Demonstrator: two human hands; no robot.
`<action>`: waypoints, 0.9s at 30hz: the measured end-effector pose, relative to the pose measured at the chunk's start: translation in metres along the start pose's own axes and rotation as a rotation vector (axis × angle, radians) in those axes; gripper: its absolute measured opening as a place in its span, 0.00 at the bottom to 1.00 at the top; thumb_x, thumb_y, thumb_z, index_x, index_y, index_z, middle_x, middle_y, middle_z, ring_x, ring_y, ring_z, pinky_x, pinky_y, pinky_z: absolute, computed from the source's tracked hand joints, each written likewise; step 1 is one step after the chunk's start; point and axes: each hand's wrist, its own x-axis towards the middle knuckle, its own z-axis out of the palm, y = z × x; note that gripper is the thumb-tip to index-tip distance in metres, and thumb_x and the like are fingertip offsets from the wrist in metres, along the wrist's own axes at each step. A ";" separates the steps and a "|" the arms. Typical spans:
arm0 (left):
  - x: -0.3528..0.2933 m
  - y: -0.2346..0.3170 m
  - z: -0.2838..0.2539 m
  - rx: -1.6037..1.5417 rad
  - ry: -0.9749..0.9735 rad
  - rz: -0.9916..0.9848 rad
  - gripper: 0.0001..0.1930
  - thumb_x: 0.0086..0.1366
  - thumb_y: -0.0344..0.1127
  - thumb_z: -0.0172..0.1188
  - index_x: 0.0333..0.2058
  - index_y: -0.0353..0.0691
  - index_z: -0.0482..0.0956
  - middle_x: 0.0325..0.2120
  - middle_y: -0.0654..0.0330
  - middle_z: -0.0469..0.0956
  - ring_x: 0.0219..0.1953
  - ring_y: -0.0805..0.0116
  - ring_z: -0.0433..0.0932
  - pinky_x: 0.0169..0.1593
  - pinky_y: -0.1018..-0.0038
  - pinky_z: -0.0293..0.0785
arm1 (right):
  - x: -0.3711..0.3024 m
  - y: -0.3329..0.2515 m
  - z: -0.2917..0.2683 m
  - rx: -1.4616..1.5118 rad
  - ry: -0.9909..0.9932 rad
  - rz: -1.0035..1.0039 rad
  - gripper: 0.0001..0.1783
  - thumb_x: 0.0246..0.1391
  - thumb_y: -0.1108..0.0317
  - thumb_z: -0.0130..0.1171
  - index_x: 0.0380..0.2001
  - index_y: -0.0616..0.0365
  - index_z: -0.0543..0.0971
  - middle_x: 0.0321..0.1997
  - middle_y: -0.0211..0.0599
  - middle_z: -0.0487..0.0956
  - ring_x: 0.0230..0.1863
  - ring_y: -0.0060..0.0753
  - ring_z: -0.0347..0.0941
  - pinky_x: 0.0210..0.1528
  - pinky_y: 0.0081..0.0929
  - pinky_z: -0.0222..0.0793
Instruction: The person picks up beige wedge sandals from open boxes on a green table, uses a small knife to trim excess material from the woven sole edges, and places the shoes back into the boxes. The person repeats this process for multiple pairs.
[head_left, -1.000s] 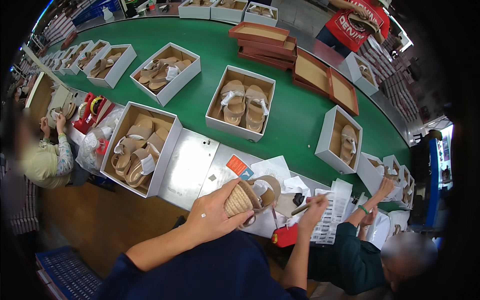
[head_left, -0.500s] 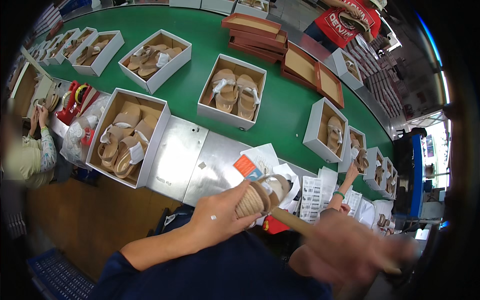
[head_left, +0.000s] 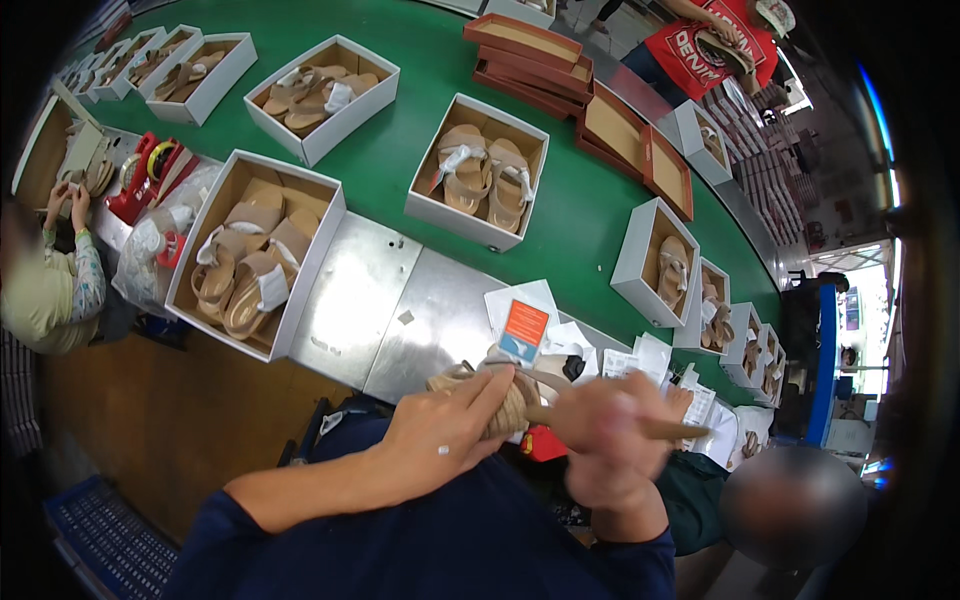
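My left hand (head_left: 435,430) is closed round a tan sandal (head_left: 508,405) with a rope-wrapped wedge sole, held above the metal table edge. Close by on its right, my right hand (head_left: 615,430) is blurred but looks closed on a long tan strip (head_left: 680,431). Whether this is a strap of the sandal or a separate stick, I cannot tell. An orange and blue card (head_left: 525,328) stands out just beyond the sandal. White paper lies behind it. Part of the sandal is covered by my fingers.
A white box with sandals (head_left: 330,270) stands on the metal tabletop (head_left: 365,300) to the left. More sandal boxes line the green belt (head_left: 385,165), beside red-brown box lids (head_left: 530,85). Co-workers are at the left, right and far side. A blue crate (head_left: 110,535) is on the floor.
My right hand has moved left and up, close to the sandal, with the tan strip. The sandal has turned in my left hand. The right co-worker's hand has drawn back from a box.
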 end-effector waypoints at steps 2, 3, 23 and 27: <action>-0.003 0.001 -0.002 -0.018 -0.010 0.015 0.38 0.48 0.40 0.74 0.58 0.36 0.69 0.45 0.49 0.80 0.38 0.55 0.83 0.36 0.67 0.80 | 0.002 -0.003 -0.021 0.654 -0.013 0.045 0.20 0.55 0.69 0.57 0.52 0.57 0.70 0.35 0.38 0.73 0.32 0.36 0.68 0.32 0.34 0.67; 0.000 0.000 -0.003 -0.014 -0.045 0.027 0.38 0.48 0.40 0.74 0.58 0.37 0.69 0.45 0.49 0.80 0.37 0.55 0.83 0.36 0.67 0.80 | -0.006 -0.006 -0.017 0.398 0.007 0.073 0.17 0.55 0.69 0.57 0.49 0.56 0.71 0.35 0.39 0.74 0.32 0.37 0.69 0.31 0.33 0.67; 0.013 -0.015 -0.012 0.018 -0.048 0.170 0.39 0.47 0.40 0.73 0.60 0.40 0.70 0.48 0.53 0.80 0.38 0.58 0.83 0.40 0.69 0.80 | 0.013 0.012 -0.019 0.883 0.641 0.418 0.13 0.64 0.60 0.50 0.28 0.53 0.64 0.19 0.29 0.62 0.17 0.17 0.53 0.18 0.20 0.50; 0.037 -0.029 -0.045 -0.129 -0.069 0.206 0.38 0.46 0.42 0.77 0.56 0.39 0.74 0.44 0.52 0.82 0.40 0.56 0.84 0.44 0.70 0.80 | -0.020 0.049 -0.013 0.438 0.153 0.540 0.22 0.51 0.53 0.69 0.36 0.60 0.77 0.37 0.33 0.73 0.20 0.13 0.56 0.22 0.15 0.51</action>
